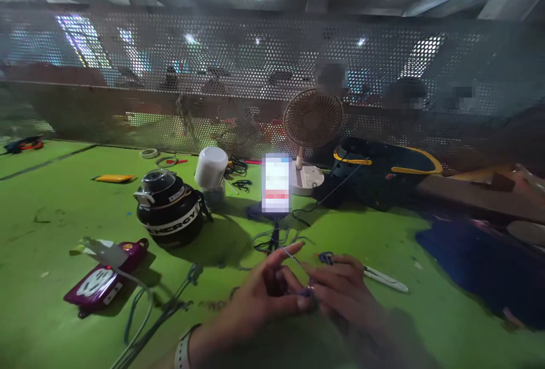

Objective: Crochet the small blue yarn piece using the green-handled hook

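Both hands meet low in the centre, over the green table. My left hand (268,292) has its index finger stretched out, and its thumb and another finger pinch a small purplish yarn piece (305,291). A thin grey-blue strand (293,256) runs from that index finger towards the right fingertips. My right hand (347,292) is closed against the left fingertips; what it grips is hidden. By its raised fingers is a small blue yarn loop (326,257). Behind this hand a slim white-handled tool (387,279) sticks out; whether it is held or lying there I cannot tell.
A lit phone (276,183) stands ahead on a holder, before a fan (313,119). Leftward are a black round flask (170,216), a white container (212,166) and a purple power strip (106,278) with cords. Dark blue cloth (481,267) and a dark bin (383,173) lie right.
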`<act>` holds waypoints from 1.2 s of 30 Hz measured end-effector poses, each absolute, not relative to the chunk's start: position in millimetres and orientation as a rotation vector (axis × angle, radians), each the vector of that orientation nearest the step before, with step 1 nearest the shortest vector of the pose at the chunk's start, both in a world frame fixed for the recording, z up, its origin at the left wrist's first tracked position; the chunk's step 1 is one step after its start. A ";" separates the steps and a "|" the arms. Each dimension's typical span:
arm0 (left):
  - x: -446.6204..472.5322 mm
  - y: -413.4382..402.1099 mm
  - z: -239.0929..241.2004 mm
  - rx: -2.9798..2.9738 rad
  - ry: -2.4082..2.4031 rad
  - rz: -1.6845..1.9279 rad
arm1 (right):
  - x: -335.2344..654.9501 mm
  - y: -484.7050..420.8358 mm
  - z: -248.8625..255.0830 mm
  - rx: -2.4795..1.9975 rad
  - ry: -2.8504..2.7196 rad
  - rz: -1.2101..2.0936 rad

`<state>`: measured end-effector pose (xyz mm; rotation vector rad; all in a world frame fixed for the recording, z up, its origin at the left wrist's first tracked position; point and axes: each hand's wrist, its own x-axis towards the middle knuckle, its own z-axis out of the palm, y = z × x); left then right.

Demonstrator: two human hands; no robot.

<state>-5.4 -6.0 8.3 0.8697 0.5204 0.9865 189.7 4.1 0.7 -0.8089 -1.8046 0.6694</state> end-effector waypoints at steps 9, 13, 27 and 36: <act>-12.8 3.8 4.7 0.904 0.582 1.011 | 167.5 -13.1 9.6 -0.880 -1.250 1.018; -10.4 2.4 5.1 0.841 0.608 1.020 | 159.8 -21.1 10.7 -0.977 -1.138 1.070; -20.9 7.3 18.2 0.834 0.636 0.882 | 175.7 -10.6 -13.7 -0.855 -1.006 1.306; -34.3 11.4 30.8 1.114 0.647 0.747 | 175.7 -3.5 11.6 -0.687 -0.979 1.664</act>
